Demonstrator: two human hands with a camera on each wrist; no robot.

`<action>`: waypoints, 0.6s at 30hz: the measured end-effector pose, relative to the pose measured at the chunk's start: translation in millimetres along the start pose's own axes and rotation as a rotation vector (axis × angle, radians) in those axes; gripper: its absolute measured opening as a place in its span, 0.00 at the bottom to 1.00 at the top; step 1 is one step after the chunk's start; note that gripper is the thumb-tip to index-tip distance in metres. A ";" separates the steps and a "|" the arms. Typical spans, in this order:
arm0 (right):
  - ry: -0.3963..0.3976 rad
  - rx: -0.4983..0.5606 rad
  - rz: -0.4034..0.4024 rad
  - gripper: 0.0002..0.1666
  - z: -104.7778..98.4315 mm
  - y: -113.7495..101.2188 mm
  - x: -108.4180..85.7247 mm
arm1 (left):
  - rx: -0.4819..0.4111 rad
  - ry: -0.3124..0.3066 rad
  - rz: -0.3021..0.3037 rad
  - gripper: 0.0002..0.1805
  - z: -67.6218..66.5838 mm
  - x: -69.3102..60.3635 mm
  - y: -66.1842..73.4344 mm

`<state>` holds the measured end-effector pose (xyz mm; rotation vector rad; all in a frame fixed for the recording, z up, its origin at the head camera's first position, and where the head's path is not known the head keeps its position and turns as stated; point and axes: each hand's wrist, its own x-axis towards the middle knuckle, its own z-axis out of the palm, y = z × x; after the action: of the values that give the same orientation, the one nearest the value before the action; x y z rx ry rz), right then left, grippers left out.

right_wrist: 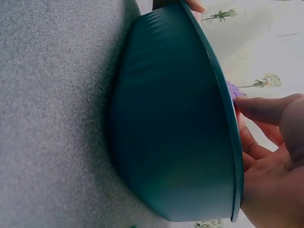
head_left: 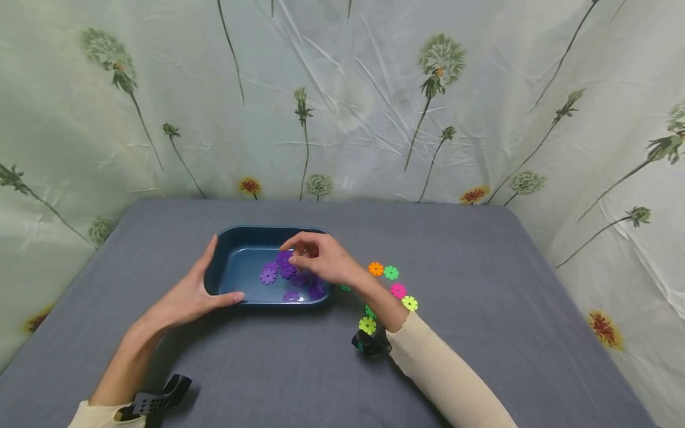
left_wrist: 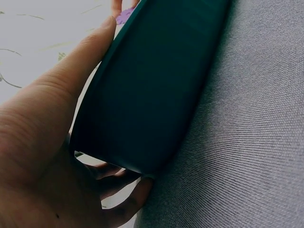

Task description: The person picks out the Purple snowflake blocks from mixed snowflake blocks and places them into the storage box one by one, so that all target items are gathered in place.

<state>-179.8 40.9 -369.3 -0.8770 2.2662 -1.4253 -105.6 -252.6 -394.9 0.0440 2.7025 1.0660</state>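
Note:
A dark blue rectangular tray (head_left: 241, 276) lies on the table, with several purple snowflake-shaped plastic discs (head_left: 269, 276) in its middle and right part. My left hand (head_left: 187, 297) grips the tray's left end, the thumb over the front rim and the fingers around the far side. Above the tray's right half, my right hand (head_left: 323, 258) pinches a purple disc (right_wrist: 232, 89) between thumb and fingertips. In the left wrist view that purple disc (left_wrist: 125, 16) shows just past the rim. The tray's outer wall hides its contents from both wrist views.
Right of the tray lie loose discs: an orange one (head_left: 376, 268), a pink one (head_left: 398, 290), a yellow one (head_left: 367, 325) and some green ones (head_left: 391, 273). My right forearm passes over part of this group. A grey cloth (head_left: 299, 368) covers the table; a flower-print curtain (head_left: 353, 119) hangs behind.

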 end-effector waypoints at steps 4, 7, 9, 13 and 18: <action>-0.015 -0.042 0.003 0.14 2.6 -0.9 4.4 | -0.003 0.000 -0.005 0.75 0.6 0.6 -0.2; -0.030 -0.074 0.004 0.13 4.6 -2.2 8.2 | -0.013 0.000 -0.004 0.75 0.3 0.5 -0.4; -0.038 -0.097 0.012 0.12 5.8 -2.8 10.9 | -0.015 0.007 0.005 0.74 0.1 0.4 -1.2; -0.066 -0.154 0.043 0.11 8.9 -1.7 15.2 | -0.008 0.019 0.031 0.74 0.8 -0.1 -2.8; -0.100 -0.208 0.070 0.11 14.0 -1.9 19.5 | -0.013 0.023 0.041 0.74 1.2 -0.6 -2.5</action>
<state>-186.1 18.0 -372.9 -0.8979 2.3736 -1.1055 -104.7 -253.7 -397.3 0.0859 2.7256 1.1022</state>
